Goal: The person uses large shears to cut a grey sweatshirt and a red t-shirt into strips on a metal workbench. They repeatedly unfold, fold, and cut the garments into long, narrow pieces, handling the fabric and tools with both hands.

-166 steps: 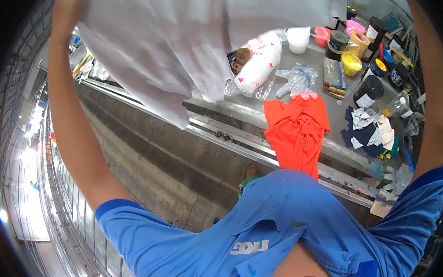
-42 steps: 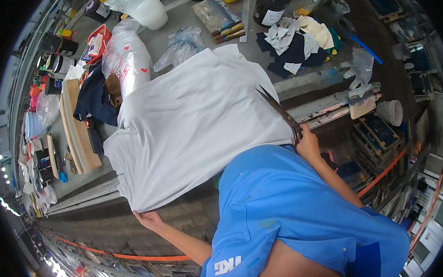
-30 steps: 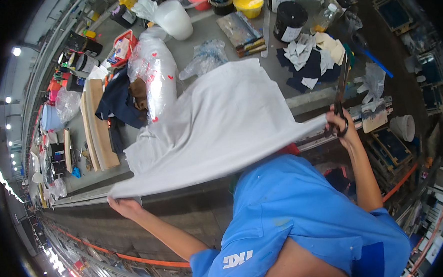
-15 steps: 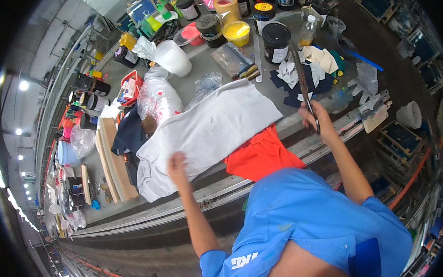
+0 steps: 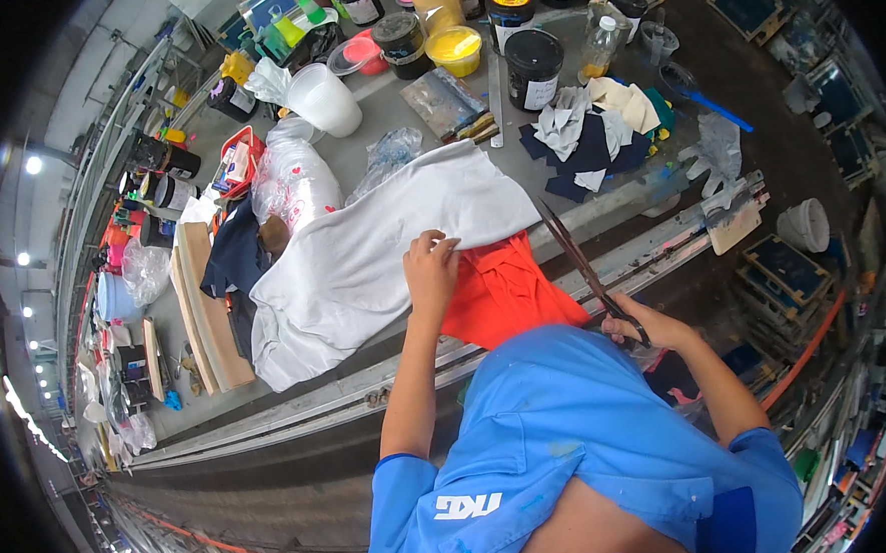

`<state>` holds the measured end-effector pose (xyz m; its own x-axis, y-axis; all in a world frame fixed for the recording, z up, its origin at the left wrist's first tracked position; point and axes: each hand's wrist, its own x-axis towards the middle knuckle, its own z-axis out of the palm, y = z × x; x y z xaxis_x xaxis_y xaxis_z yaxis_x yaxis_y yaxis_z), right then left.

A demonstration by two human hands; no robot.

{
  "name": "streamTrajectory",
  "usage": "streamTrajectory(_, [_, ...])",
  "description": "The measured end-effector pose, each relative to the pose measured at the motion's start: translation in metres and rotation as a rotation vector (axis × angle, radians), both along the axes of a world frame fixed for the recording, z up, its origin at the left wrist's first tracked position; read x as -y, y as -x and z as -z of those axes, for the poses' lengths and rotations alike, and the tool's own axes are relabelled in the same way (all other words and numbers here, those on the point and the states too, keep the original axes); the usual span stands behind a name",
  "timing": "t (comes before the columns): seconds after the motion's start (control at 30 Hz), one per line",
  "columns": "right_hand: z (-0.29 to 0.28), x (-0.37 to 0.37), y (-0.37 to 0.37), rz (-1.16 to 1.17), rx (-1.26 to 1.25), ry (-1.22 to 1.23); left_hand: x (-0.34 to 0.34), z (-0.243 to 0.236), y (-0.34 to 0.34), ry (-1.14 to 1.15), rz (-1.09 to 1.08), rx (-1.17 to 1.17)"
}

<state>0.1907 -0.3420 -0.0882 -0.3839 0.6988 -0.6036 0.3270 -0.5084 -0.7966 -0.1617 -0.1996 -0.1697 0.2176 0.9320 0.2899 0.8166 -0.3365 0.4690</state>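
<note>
Right hand [image 5: 654, 324] grips scissors [image 5: 585, 269]; left hand [image 5: 430, 274] at white cloth [image 5: 362, 261], can't tell if pinching. Probably floppy, light; I'd grab near edge.

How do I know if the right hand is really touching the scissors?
Touching. The head view shows the right hand closed around the handle end of the dark scissors, with no gap between them.

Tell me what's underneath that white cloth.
An orange cloth pokes out from beneath the near edge of the white cloth; its covered part, and anything else underneath, can't be seen.
</note>
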Motion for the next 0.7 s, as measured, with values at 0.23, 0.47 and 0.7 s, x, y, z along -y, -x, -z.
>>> streamTrajectory(0.23, [-0.008, 0.001, -0.013, -0.166, -0.162, 0.303, 0.011, -0.044, -0.016, -0.075, -0.020, 0.050])
streamTrajectory(0.47, [-0.002, 0.004, 0.003, -0.335, -0.189, 0.420, 0.026, -0.039, -0.027, -0.128, -0.085, -0.059])
streamTrajectory(0.7, [0.018, 0.000, 0.065, -0.166, -0.274, 0.269, 0.035, -0.028, -0.026, -0.132, 0.095, -0.035])
